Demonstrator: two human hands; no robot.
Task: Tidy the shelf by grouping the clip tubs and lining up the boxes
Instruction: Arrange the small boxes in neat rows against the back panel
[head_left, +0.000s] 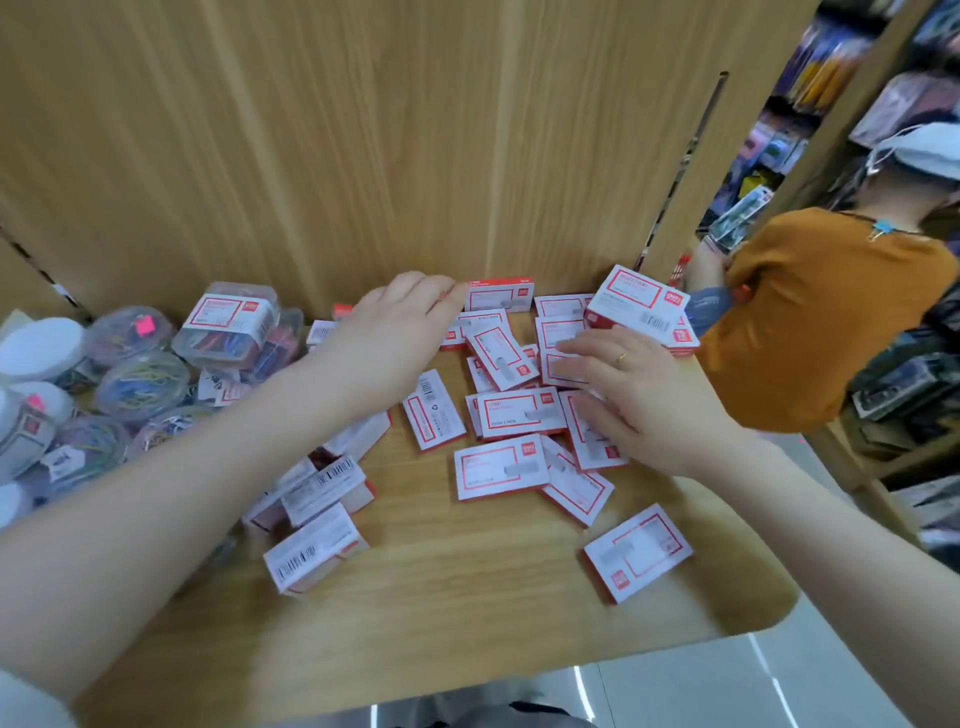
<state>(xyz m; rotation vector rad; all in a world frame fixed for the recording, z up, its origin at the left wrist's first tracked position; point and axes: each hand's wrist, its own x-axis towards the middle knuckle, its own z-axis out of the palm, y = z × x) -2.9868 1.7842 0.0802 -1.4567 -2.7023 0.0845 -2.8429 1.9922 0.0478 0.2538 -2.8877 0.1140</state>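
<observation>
- Wooden shelf (467, 613) carries a loose scatter of small white-and-red boxes (519, 413) across its middle and right, some flat, some overlapping, a few tilted
- Left hand (395, 332) reaches toward the back panel, fingers straight, fingertips touching an upright box (500, 293) at the rear
- Right hand (644, 395) lies flat with fingers spread over the boxes on the right, a ring (622, 357) on one finger
- Larger stacked boxes (641, 306) sit at the back right corner
- Clear clip tubs (143, 384) with coloured clips cluster at the left end, some with white lids
- Person in an orange shirt (821, 317) stands beyond the shelf's right side
</observation>
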